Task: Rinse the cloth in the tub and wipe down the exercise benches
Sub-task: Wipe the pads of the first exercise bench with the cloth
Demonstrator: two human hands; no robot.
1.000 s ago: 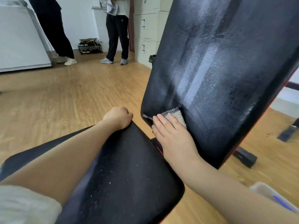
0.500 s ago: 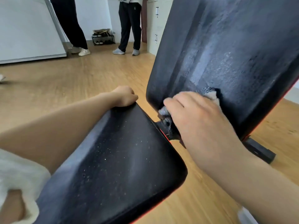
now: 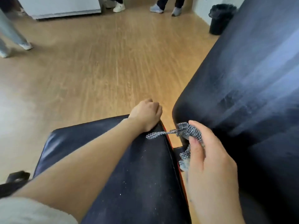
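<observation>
A checked cloth (image 3: 192, 135) is held bunched in the right hand (image 3: 210, 167) at four o'clock, by the gap between the bench (image 3: 137, 175) and its raised backrest (image 3: 242, 94). The bench's far edge is gripped by the left hand (image 3: 145, 115).

Just the one camera here, worn on the person's head, tipped forward and down along both forearms. It sits close: the right hand (image 3: 208, 160) and its cloth (image 3: 191, 133) loom nearest the lens, the left hand (image 3: 146, 113) a little farther, on the padded surface (image 3: 137, 175). Beyond, the floor (image 3: 105, 62) runs to a bin (image 3: 220, 18) and bystanders' shoes (image 3: 119, 7) at the top edge.
</observation>
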